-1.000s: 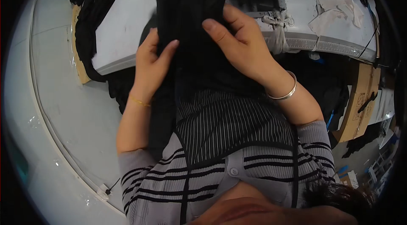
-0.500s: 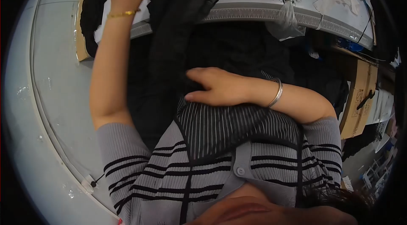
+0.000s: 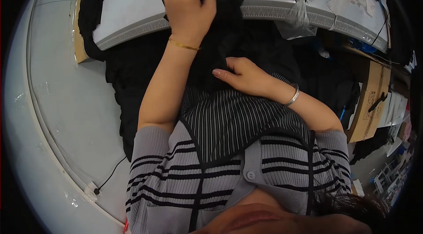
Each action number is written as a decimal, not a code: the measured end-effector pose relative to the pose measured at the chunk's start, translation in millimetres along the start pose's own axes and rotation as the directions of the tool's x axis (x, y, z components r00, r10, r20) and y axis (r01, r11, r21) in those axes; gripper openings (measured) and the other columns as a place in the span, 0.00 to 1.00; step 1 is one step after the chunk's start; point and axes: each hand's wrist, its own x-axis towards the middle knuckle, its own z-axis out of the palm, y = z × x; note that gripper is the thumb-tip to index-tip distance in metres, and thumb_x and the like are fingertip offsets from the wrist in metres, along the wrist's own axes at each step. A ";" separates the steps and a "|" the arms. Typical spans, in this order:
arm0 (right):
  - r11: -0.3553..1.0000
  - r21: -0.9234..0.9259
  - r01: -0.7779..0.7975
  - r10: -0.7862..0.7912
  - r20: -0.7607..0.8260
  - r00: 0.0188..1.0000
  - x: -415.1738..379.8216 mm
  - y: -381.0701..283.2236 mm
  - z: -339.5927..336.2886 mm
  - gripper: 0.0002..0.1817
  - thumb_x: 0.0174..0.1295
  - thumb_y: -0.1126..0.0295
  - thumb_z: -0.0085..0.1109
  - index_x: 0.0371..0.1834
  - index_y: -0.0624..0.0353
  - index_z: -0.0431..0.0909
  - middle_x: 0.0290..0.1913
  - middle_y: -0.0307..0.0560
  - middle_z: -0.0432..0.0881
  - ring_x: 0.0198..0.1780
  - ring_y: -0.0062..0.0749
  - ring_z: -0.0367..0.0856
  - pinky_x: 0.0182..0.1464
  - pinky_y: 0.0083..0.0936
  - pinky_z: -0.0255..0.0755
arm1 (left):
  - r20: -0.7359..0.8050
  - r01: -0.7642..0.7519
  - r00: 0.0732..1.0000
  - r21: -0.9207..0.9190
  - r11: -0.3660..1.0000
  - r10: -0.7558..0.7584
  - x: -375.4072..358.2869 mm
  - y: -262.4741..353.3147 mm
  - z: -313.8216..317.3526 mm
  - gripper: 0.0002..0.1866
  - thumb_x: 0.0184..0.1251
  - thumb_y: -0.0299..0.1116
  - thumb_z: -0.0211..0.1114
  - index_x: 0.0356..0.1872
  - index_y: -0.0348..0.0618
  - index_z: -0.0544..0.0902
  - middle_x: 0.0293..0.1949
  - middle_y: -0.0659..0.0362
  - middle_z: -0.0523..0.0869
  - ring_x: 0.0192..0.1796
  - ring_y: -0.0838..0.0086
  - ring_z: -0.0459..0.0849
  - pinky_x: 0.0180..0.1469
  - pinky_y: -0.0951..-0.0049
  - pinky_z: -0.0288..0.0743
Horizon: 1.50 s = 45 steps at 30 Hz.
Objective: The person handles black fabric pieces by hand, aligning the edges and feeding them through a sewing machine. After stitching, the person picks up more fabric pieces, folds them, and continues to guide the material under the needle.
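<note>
My left hand (image 3: 189, 9) rests on black cloth (image 3: 227, 9) at the front edge of the work table. Its thumb stands apart from its bent fingers, and a gold-coloured bracelet circles the wrist. Nearer my body, my right hand (image 3: 251, 76) closes on a lower part of the same cloth; its thumb and forefinger show, and the other fingers are hidden. A silver bangle is on that wrist. The cloth hangs from the table down over my lap, above a black-and-white striped apron (image 3: 238, 123).
A measuring scale runs along the curved front edge of the white table (image 3: 128, 9). A clear plastic bag (image 3: 299, 22) hangs tied there. More black cloth (image 3: 88, 18) drapes off the table's left end. At the right stands a cardboard box (image 3: 370, 101); a cable lies at lower left.
My left hand has moved right and toward me, from the cloth's left side onto it. My right hand has shifted a little right and forward. More white table shows at left.
</note>
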 end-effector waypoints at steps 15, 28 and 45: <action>0.876 0.455 0.162 0.075 -0.459 0.885 30.1 40.3 -20.2 0.20 0.80 0.60 0.54 0.65 0.64 0.74 0.51 0.41 0.84 0.49 0.20 0.80 0.53 0.21 0.74 | 0.165 0.675 0.730 -0.328 0.661 -0.663 -112.4 -64.1 -151.9 0.19 0.64 0.15 0.64 0.56 0.38 0.77 0.51 0.58 0.82 0.53 0.74 0.82 0.61 0.75 0.74; 0.803 0.541 0.249 -0.013 -0.402 0.916 36.9 23.4 -12.2 0.14 0.69 0.61 0.69 0.43 0.62 0.83 0.37 0.40 0.83 0.37 0.19 0.78 0.41 0.19 0.74 | 0.217 0.551 0.831 -0.454 0.700 -0.512 -34.3 -68.5 -176.5 0.05 0.76 0.27 0.67 0.44 0.36 0.86 0.37 0.69 0.84 0.39 0.87 0.77 0.45 0.84 0.72; 0.876 0.464 0.131 0.052 -0.362 0.931 -48.2 13.8 22.0 0.26 0.77 0.57 0.57 0.68 0.68 0.71 0.57 0.46 0.85 0.54 0.26 0.80 0.57 0.22 0.75 | -0.002 -0.184 0.983 -0.047 0.982 0.184 -57.0 -27.8 -171.2 0.17 0.50 0.13 0.79 0.43 0.36 0.90 0.25 0.62 0.78 0.24 0.77 0.69 0.26 0.79 0.63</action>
